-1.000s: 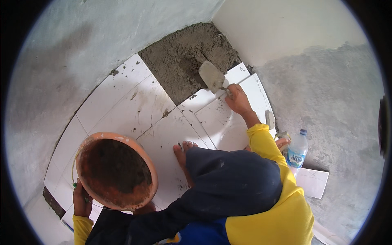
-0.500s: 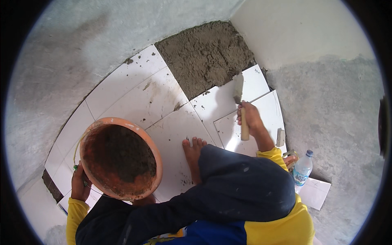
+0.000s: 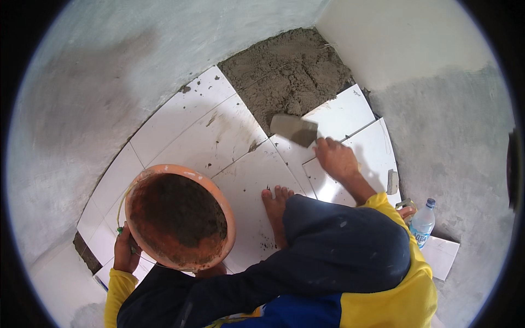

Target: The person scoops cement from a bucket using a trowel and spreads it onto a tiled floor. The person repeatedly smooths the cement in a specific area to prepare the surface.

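Note:
My right hand [image 3: 337,159] is closed around the handle of a trowel [image 3: 293,130], and the hand hides most of that handle. The flat grey blade points left, over the near corner of a bed of wet mortar [image 3: 287,68] where it meets the white tiles [image 3: 232,128]. At the lower left my left hand [image 3: 126,250] grips the side of an orange bucket [image 3: 229,232] by its wire handle. Dark mortar [image 3: 178,210] lies inside the bucket, which tilts so its mouth faces up at me.
Grey plastered walls [image 3: 437,142] meet in a corner behind the mortar. A plastic water bottle [image 3: 423,224] with a blue cap stands at the right, beside a loose white tile [image 3: 440,256]. My bare foot [image 3: 276,210] rests on the tiles, among mortar crumbs.
My right hand has turned the trowel from pointing away to pointing left, and its blade has come to the mortar's near edge. The left hand still holds the bucket; the whole view has shifted slightly.

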A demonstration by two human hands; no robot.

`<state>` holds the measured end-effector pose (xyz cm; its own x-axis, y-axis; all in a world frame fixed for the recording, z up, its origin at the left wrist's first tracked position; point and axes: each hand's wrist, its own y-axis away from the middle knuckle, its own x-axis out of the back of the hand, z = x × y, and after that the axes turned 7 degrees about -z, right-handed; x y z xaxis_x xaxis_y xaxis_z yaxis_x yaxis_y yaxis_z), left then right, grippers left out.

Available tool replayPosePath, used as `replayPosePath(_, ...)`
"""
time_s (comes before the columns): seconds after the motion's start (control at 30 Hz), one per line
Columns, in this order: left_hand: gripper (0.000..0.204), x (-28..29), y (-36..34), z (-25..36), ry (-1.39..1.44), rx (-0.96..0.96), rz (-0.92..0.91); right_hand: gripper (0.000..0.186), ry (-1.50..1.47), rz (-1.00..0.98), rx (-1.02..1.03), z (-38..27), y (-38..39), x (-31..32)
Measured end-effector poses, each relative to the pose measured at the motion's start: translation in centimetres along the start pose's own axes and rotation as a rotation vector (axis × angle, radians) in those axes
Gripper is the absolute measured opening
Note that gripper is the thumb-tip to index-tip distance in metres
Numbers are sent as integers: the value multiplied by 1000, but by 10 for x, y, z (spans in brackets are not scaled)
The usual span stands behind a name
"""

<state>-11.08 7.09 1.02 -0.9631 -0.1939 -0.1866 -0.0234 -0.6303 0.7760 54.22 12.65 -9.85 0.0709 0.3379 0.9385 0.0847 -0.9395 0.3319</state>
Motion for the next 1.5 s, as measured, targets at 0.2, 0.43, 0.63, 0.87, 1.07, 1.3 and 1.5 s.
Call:
replayPosePath(0.2, 37, -2, -1, 0, -3, -3, 8, 31, 31, 89, -322, 85, -58, 26)
replayPosePath(0.43, 35, 29, -3, -4, -7, 8, -41, 31, 143, -42, -158, 50, -73, 11)
replayPosePath(0.63, 36, -4, 2, -1, 4, -48, 24, 38, 35, 82, -296, 86, -100, 31)
replayPosePath(0.87, 38, 20, -2, -5, 19, -25, -18, 40, -17, 24, -281, 47, -119, 26)
replayPosePath(1.07, 39, -3, 2, -2, 5, -21, 56, 41, -87, 7, -254, 4, -132, 59)
replayPosePath(1.3, 37, -5, 6, -4, 31, -26, 69, 45, -346, -61, -498, 94, -164, 42)
replayPosePath(1.5, 36, -9, 1, 0, 7, -27, 59, 37, -1063, -172, -295, 47, -117, 11)
